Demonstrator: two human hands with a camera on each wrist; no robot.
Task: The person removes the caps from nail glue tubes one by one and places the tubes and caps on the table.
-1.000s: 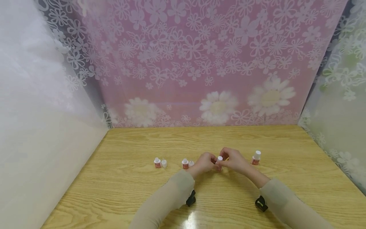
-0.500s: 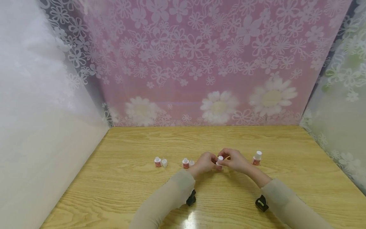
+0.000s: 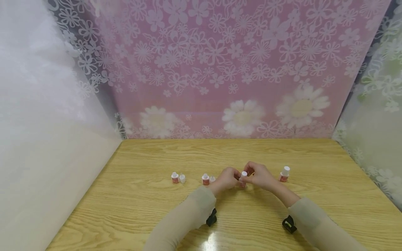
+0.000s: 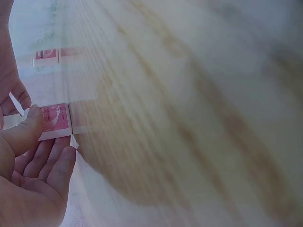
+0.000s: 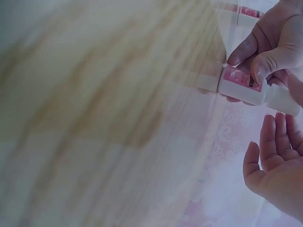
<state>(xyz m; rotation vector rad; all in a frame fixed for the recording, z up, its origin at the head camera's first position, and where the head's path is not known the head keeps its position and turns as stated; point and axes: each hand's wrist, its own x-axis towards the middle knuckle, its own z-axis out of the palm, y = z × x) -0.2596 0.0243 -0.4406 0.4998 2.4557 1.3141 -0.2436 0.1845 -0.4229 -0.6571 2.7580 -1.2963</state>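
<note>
A small white bottle (image 5: 239, 93) with a pink-red label stands upright on the wooden table between my two hands. My left hand (image 3: 228, 178) grips its body, thumb over the label and fingers behind. At the top, my right hand (image 3: 260, 176) pinches the white cap (image 3: 244, 173) between thumb and finger; its other fingers (image 5: 268, 142) hang loosely bent below in the right wrist view. The cap sits on the bottle's neck. Left of my hands stands an uncapped bottle (image 3: 205, 179), its loose cap (image 3: 212, 179) beside it, partly behind my left hand.
Another uncapped bottle (image 3: 175, 178) stands farther left, with an upturned white cap (image 3: 182, 179) right next to it. To the right, a capped bottle (image 3: 284, 174) stands past my right hand. A pink flowered sheet (image 3: 204, 69) closes off the table's back.
Both hands keep their hold on the bottle and its cap, with only slight finger movement. The head view has shifted a little.
</note>
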